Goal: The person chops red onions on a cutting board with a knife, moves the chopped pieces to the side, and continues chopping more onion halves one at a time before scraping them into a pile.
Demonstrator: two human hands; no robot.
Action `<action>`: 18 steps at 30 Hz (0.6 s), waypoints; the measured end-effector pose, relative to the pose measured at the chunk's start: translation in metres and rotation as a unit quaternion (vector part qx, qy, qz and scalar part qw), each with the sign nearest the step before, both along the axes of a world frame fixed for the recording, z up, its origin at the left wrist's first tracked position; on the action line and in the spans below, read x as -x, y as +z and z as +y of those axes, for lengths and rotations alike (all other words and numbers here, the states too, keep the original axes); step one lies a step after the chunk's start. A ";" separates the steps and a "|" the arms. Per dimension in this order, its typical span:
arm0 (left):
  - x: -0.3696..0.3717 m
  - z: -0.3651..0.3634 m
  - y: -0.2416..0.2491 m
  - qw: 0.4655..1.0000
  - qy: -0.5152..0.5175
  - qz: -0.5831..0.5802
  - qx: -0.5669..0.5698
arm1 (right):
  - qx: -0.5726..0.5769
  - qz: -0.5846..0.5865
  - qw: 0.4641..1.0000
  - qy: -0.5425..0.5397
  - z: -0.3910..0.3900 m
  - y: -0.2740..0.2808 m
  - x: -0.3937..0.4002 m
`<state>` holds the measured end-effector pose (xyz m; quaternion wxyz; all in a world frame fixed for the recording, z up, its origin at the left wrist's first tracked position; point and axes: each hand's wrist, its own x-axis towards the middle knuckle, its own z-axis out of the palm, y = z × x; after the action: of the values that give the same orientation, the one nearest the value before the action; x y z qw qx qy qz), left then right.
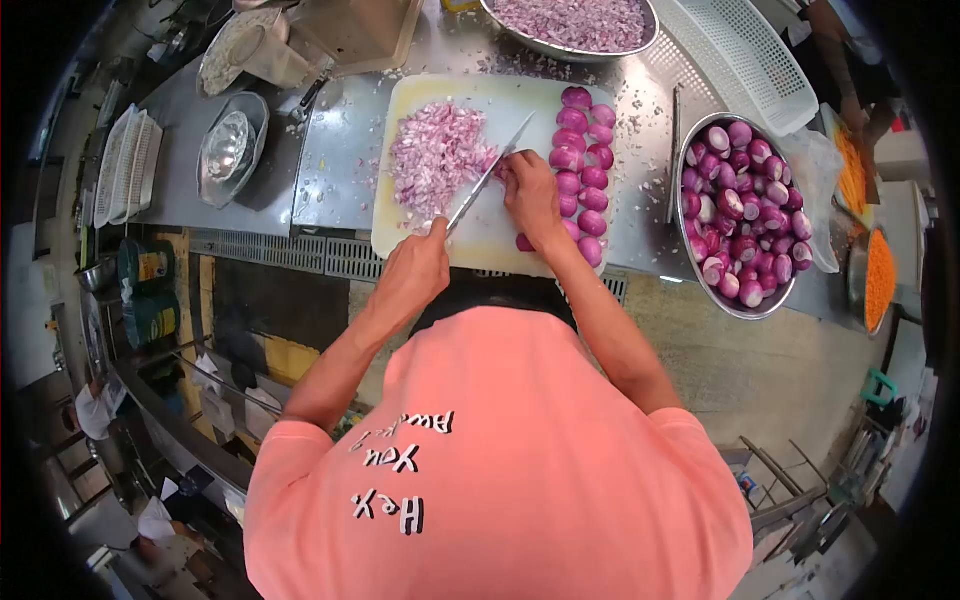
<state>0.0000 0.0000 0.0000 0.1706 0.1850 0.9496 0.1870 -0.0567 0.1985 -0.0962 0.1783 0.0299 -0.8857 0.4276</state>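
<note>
My left hand (416,266) is wrapped round the handle of a knife (478,194), whose blade slants up and right across a white cutting board (505,262). Close beside the blade, the fingers of my right hand (531,192) are bent and pressed on a purple onion piece (499,168), mostly hidden under the fingertips. Chopped onion (435,155) lies in a pile on the board's left half. Peeled purple onion halves (567,158) stand in two rows along the right side, just beyond my right hand.
An oval metal bowl of peeled onions (745,215) is at the right. Chopped onion fills another bowl (575,25) behind the board. A white perforated basket (745,60) stands back right, near a person's arm (845,75). Metal bowls (232,150) and white baskets (130,165) sit left.
</note>
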 end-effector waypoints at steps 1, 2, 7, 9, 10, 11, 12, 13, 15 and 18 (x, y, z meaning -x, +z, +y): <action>-0.008 0.001 0.004 1.000 0.002 -0.011 -0.004 | 0.015 -0.001 1.000 -0.001 -0.002 0.000 -0.009; -0.008 0.000 0.009 1.000 0.004 -0.015 -0.006 | 0.032 0.004 0.999 -0.002 -0.005 0.000 -0.010; 0.014 -0.008 -0.001 0.998 -0.014 0.040 -0.057 | -0.010 0.037 0.999 -0.017 -0.002 0.006 0.010; 0.014 -0.011 -0.002 0.999 0.000 0.022 -0.043 | -0.005 0.033 0.999 -0.020 -0.005 0.008 0.010; 0.018 -0.014 -0.016 0.998 -0.017 0.030 -0.047 | -0.002 0.024 0.999 -0.023 -0.005 0.006 0.011; 0.018 -0.018 -0.025 0.997 -0.034 0.034 -0.052 | 0.002 0.012 1.000 -0.026 -0.006 0.004 0.010; 0.017 -0.019 -0.017 0.998 -0.034 0.032 -0.052 | 0.001 0.010 1.000 -0.027 -0.008 0.004 0.008; 0.017 -0.017 -0.005 0.998 -0.027 0.023 -0.059 | 0.002 0.014 0.999 -0.033 -0.008 0.004 0.008; 0.014 -0.013 0.001 0.997 -0.018 0.010 -0.069 | 0.000 0.016 0.999 -0.038 -0.004 0.004 0.005; 0.016 -0.016 -0.006 0.998 -0.015 -0.021 -0.049 | 0.018 -0.003 0.999 -0.042 -0.007 0.000 0.008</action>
<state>-0.0158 -0.0157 -0.0059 0.1844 0.2032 0.9326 0.2347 -0.0647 0.1912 -0.0960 0.1942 -0.0119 -0.8790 0.4353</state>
